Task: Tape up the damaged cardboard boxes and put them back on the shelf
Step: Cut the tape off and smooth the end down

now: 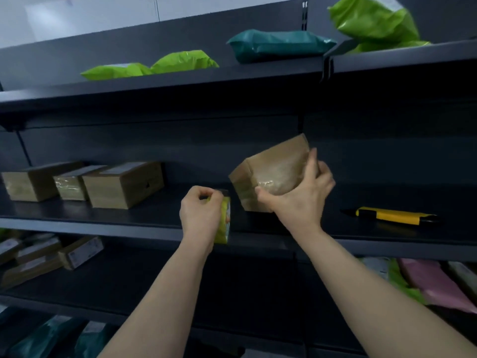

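Note:
A small cardboard box with clear tape across its face stands tilted on one edge on the middle shelf. My right hand grips its right side and lower face. My left hand is closed around a yellow-cored roll of clear tape, just left of the box at the shelf's front edge. Three more cardboard boxes sit in a row at the left of the same shelf.
A yellow and black utility knife lies on the shelf to the right. Green plastic mailers and a dark teal one lie on the shelf above. Boxes and pink and green parcels fill the shelf below.

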Demonstrator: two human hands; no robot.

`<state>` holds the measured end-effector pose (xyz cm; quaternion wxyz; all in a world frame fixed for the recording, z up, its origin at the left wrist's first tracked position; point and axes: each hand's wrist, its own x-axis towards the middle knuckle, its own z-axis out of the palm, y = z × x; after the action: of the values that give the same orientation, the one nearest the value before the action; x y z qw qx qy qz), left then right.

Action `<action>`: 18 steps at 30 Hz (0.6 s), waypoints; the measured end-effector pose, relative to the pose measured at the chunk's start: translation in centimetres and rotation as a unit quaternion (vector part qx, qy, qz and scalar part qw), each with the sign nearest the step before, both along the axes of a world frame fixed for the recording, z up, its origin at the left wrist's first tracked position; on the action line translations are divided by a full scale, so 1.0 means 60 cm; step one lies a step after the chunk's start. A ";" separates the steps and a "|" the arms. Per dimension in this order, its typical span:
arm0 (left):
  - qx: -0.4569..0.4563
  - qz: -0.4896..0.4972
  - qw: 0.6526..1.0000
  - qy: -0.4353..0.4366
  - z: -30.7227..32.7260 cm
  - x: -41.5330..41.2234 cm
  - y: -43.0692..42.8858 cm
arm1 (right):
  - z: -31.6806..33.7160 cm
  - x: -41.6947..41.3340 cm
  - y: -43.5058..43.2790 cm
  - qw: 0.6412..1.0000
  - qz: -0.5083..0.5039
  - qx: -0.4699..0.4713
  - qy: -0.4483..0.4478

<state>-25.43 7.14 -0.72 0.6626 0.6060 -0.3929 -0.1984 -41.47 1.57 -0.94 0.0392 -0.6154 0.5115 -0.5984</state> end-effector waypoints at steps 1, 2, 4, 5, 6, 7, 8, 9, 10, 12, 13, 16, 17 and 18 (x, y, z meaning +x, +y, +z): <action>-0.001 -0.008 1.000 -0.001 0.003 0.002 -0.001 | -0.010 0.008 -0.001 0.999 -0.017 0.025 -0.016; -0.002 -0.016 1.000 -0.003 0.004 0.004 -0.002 | -0.025 0.015 -0.002 0.998 -0.036 0.051 -0.018; -0.003 -0.031 0.999 -0.006 0.004 0.008 -0.004 | -0.060 0.025 -0.006 0.991 -0.061 0.118 -0.004; -0.004 -0.038 0.999 -0.006 0.004 0.010 -0.004 | -0.075 0.030 -0.008 0.986 -0.065 0.156 0.008; -0.005 -0.045 0.999 -0.006 0.002 0.014 -0.005 | -0.087 0.034 -0.009 0.981 -0.068 0.182 0.021; -0.007 -0.052 0.999 -0.005 0.000 0.017 -0.003 | -0.091 0.038 -0.008 0.979 -0.069 0.188 0.029; -0.008 -0.061 0.998 -0.006 -0.001 0.021 -0.001 | -0.090 0.042 -0.005 0.984 -0.064 0.164 0.025; -0.009 -0.071 0.997 -0.015 -0.003 0.023 0.001 | -0.083 0.046 0.002 0.993 -0.043 0.110 0.009; -0.011 -0.083 0.996 -0.033 -0.004 0.024 0.003 | -0.071 0.051 0.012 0.999 0.004 0.049 -0.021; -0.015 -0.112 0.990 -0.082 0.000 0.018 0.008 | -0.039 0.056 0.034 0.985 0.154 0.013 -0.076; -0.014 -0.130 0.986 -0.104 0.003 0.012 0.011 | -0.026 0.056 0.043 0.968 0.228 0.050 -0.092; 0.004 -0.170 0.973 -0.154 0.009 -0.011 0.014 | -0.003 0.038 0.059 0.938 0.302 0.135 -0.103; 0.006 -0.178 0.971 -0.162 0.009 -0.020 0.015 | 0.000 0.026 0.063 0.938 0.300 0.139 -0.108; 0.007 -0.185 0.969 -0.163 0.008 -0.030 0.016 | 0.003 0.012 0.066 0.938 0.296 0.141 -0.108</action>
<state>-27.25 8.10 -0.23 0.5371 0.5518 -0.5994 -0.2184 -40.72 5.55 -0.78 0.3562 -0.6586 0.3780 -0.5445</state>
